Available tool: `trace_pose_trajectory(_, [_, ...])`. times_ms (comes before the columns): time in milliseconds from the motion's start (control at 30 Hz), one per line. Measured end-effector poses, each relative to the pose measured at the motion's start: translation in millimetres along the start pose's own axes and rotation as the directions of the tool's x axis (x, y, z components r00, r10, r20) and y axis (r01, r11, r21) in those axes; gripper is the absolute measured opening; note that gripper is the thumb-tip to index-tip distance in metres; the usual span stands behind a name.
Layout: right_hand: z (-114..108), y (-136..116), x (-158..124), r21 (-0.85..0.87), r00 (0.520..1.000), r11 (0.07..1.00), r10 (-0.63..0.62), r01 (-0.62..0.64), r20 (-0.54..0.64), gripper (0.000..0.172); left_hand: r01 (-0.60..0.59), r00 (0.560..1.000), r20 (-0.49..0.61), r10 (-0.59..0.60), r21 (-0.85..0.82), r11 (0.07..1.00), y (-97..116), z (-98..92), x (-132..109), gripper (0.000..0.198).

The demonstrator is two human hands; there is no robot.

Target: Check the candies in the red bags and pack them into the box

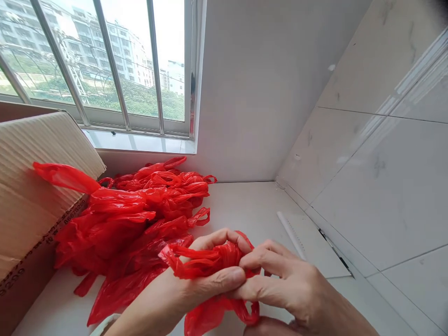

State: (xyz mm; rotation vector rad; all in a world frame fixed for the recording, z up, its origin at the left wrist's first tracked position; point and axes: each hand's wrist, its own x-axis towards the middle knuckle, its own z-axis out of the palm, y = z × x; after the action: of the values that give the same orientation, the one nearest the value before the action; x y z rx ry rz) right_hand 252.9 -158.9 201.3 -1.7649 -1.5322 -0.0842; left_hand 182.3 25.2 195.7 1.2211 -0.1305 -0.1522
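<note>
Gripping 1 bunched red plastic bag [206, 263], the left hand [210, 275] has its fingers curled over the top of the bundle and its thumb pressed along the front, so the hand is nearly closed around the plastic. The right hand [283, 284] meets it from the right side: thumb and forefinger pinch the same bag where it emerges from the left hand, the remaining fingers lying loosely bent. Both hands are low in the view, above the white bench [245, 205]. A loose tail of the held bag hangs below the hands, ending in a loop.

Behind and to the left of the hands lies 1 pile of red bags [140, 210] on the bench; the bags overlap too much for an exact count, though several handle loops show at its far edge. The pile touches 1 cardboard box [31, 186] standing at the left edge, and 1 bag drapes over the box's open flap.

1 white ruler-like strip [291, 234] lies on the bench near the right wall, well apart from the pile. 1 barred window [105, 65] with 4 visible bars sits above the bench, and tiled wall [367, 163] rises on the right.
</note>
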Motion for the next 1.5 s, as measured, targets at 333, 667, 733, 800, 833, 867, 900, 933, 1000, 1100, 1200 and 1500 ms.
trace_pose_trajectory(333, [-14, -4, 24, 0.148, 0.948, 0.938, 0.317, -0.314, 0.004, 0.068, -0.099, 0.995, 0.017, 0.098, 0.288, 0.953, -1, -0.1, -3, 0.018])
trace_pose_trajectory(667, [-8, -6, 19, 0.448, 0.831, 0.702, 0.503, -0.553, 0.239, 0.067, -0.184, 0.654, -0.142, 0.743, 0.923, 0.338, 3, 19.0, -11, 0.025])
trace_pose_trajectory(733, [-6, 0, 21, 0.557, 0.862, 0.667, 0.459, -0.494, 0.216, 0.051, -0.155, 0.688, -0.226, 0.69, 0.883, 0.443, 2, 22.3, -11, 0.021])
trace_pose_trajectory(800, [-3, 9, 26, 0.619, 0.905, 0.668, 0.379, -0.413, 0.193, 0.036, -0.116, 0.721, -0.291, 0.629, 0.845, 0.523, 2, 23.4, -11, 0.015])
trace_pose_trajectory(833, [-2, 13, 27, 0.632, 0.922, 0.68, 0.351, -0.372, 0.165, 0.029, -0.104, 0.734, -0.296, 0.611, 0.84, 0.532, 2, 23.3, -11, 0.012])
trace_pose_trajectory(867, [-1, 16, 29, 0.638, 0.934, 0.694, 0.337, -0.333, 0.121, 0.025, -0.09, 0.755, -0.285, 0.59, 0.847, 0.524, 1, 22.9, -11, 0.01])
trace_pose_trajectory(900, [0, 17, 29, 0.641, 0.937, 0.707, 0.345, -0.3, 0.058, 0.021, -0.078, 0.779, -0.259, 0.571, 0.864, 0.497, 1, 22.4, -12, 0.01])
trace_pose_trajectory(933, [0, 17, 29, 0.64, 0.929, 0.717, 0.369, -0.276, -0.013, 0.018, -0.07, 0.801, -0.225, 0.554, 0.885, 0.46, 1, 22.0, -12, 0.012])
trace_pose_trajectory(1000, [-2, 13, 28, 0.636, 0.897, 0.73, 0.422, -0.251, -0.129, 0.012, -0.084, 0.841, -0.139, 0.522, 0.921, 0.381, 1, 21.7, -12, 0.02])
trace_pose_trajectory(1100, [-8, 7, 23, 0.627, 0.871, 0.739, 0.452, -0.246, -0.191, 0.007, -0.189, 0.854, 0.015, 0.52, 0.941, 0.282, 0, 20.6, -16, 0.027])
trace_pose_trajectory(1200, [-16, 12, 18, 0.605, 0.841, 0.764, 0.465, -0.224, -0.276, 0.009, -0.254, 0.821, 0.105, 0.561, 0.947, 0.195, 1, 15.2, -21, 0.029])
trace_pose_trajectory(1500, [-55, 71, -1, 0.511, 0.435, 0.843, 0.529, -0.168, -0.729, 0.014, -0.212, 0.639, 0.316, 0.701, 0.949, -0.235, 9, -26.4, -21, 0.019])
